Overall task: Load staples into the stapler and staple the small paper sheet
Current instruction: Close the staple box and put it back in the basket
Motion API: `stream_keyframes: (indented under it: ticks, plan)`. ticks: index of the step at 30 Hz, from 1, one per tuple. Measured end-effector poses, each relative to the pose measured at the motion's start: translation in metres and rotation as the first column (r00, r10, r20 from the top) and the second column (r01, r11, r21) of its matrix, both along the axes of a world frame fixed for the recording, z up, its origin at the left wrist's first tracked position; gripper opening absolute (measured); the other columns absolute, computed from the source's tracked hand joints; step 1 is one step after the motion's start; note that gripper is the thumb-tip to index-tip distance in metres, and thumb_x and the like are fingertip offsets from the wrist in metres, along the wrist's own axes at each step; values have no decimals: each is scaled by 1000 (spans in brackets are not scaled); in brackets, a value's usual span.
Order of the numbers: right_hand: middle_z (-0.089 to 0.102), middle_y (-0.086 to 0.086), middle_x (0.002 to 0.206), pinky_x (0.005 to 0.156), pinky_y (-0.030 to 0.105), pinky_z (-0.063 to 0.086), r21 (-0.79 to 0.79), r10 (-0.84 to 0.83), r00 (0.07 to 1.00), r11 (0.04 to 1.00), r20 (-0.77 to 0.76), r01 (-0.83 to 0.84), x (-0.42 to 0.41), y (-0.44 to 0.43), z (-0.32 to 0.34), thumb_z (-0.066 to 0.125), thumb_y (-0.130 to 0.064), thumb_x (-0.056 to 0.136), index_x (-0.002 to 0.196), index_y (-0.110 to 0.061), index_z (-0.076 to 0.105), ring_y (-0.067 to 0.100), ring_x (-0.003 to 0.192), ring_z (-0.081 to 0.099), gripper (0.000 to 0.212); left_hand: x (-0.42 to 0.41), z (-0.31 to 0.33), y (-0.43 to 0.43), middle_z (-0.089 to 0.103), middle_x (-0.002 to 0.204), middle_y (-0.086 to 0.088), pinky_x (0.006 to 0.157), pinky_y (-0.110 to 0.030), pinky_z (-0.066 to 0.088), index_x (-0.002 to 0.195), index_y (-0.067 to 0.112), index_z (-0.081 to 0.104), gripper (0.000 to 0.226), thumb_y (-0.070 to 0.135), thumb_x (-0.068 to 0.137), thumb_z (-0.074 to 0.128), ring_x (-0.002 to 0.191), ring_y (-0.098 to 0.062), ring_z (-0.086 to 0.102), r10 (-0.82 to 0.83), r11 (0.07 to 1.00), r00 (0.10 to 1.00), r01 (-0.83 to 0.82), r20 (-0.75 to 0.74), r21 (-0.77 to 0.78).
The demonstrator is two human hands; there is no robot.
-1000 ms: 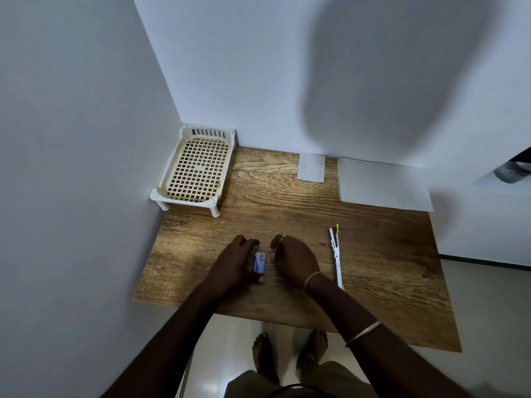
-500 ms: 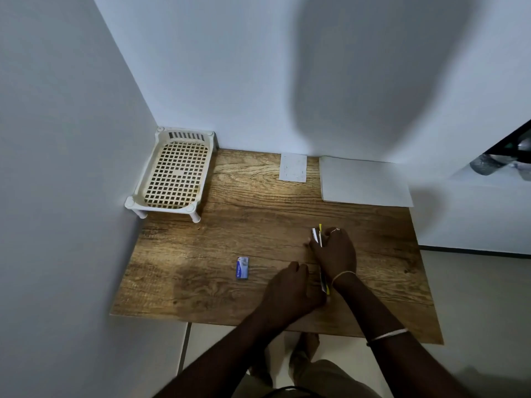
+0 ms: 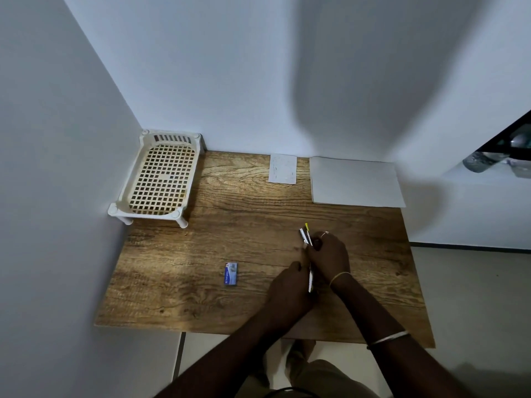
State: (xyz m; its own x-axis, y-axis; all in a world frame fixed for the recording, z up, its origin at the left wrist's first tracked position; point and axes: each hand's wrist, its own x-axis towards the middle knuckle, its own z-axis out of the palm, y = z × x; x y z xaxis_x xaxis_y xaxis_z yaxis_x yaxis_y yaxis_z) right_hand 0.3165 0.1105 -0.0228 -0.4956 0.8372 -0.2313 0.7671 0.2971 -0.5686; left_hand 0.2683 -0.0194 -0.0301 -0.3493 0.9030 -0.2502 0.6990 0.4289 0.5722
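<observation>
A slim white stapler (image 3: 306, 237) with a yellow tip lies lengthwise on the wooden table (image 3: 218, 231), right of centre. My right hand (image 3: 329, 255) is closed over its far part. My left hand (image 3: 290, 285) grips its near end, where a white strip shows between my hands. The far tip looks split into two arms. A small blue staple box (image 3: 231, 273) lies by itself to the left. The small paper sheet (image 3: 283, 168) rests flat at the table's back edge.
A white plastic mesh rack (image 3: 161, 179) stands in the back left corner against both walls. A larger white sheet (image 3: 356, 183) lies at the back right. The table's front edge is near my body, with floor below.
Both hands left the staple box, which stays on the table, and moved right onto the stapler. My left hand has closed in on its near end.
</observation>
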Motion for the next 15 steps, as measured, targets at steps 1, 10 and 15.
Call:
stream_keyframes:
  ticks: [1,10,15]
  plan:
    - [73,6,103,84,34,49,-6,19,1000,1000,9,-19,0,1,0,70,-21,84,103,-19,76,26,100,67,20,-3,0,-1,58,114,-10,71,-36,45,119,12,58,36,28,88,67,97,-31,63,-6,1000,1000,6,-10,-5]
    - [74,2,103,81,30,52,-29,139,989,990,53,-137,6,1,3,73,-17,81,99,-25,79,20,96,69,21,-40,0,-4,53,126,-11,80,-43,49,119,13,60,32,8,88,58,106,-31,55,-43,995,972,62,-230,80]
    - [70,4,99,77,29,51,4,200,974,979,104,-202,9,0,2,67,-14,85,99,-27,80,22,91,66,23,-60,-4,1,32,164,-9,115,-41,33,158,13,29,79,18,90,68,146,-30,33,-122,991,973,132,-197,39]
